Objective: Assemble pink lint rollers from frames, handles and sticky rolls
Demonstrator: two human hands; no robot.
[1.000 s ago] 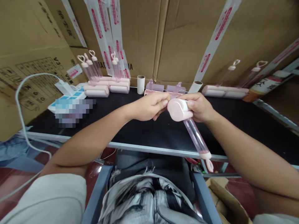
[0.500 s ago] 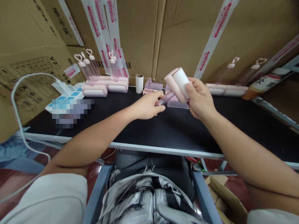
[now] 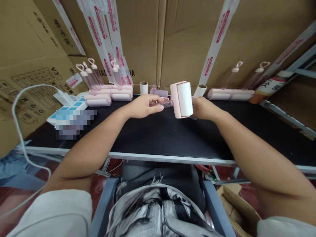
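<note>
My left hand [image 3: 145, 107] is closed around the clear pinkish handle [image 3: 166, 104] of a lint roller. The roller's white roll [image 3: 185, 99] sits in a pale pink curved cover [image 3: 175, 100], held upright above the black table. My right hand [image 3: 203, 108] is just to the right of the roller, with its fingers hidden behind it. Whether it touches the roller or holds something cannot be seen. A white cardboard tube [image 3: 199, 91] leans right behind my right hand. Behind my left hand are clear purple-pink plastic parts [image 3: 160, 92], partly covered.
Finished-looking lint rollers with heart-topped handles [image 3: 97, 99] line the back left, and two more [image 3: 219, 94] the back right. Another tube [image 3: 143, 88] stands at the back. A bottle [image 3: 269, 86], a power strip [image 3: 74, 107] and its white cable edge the black table [image 3: 172, 138].
The lint roller's head has come down slightly and turned more upright. My right hand has shifted from gripping its right side to behind it. The view has also shifted slightly.
</note>
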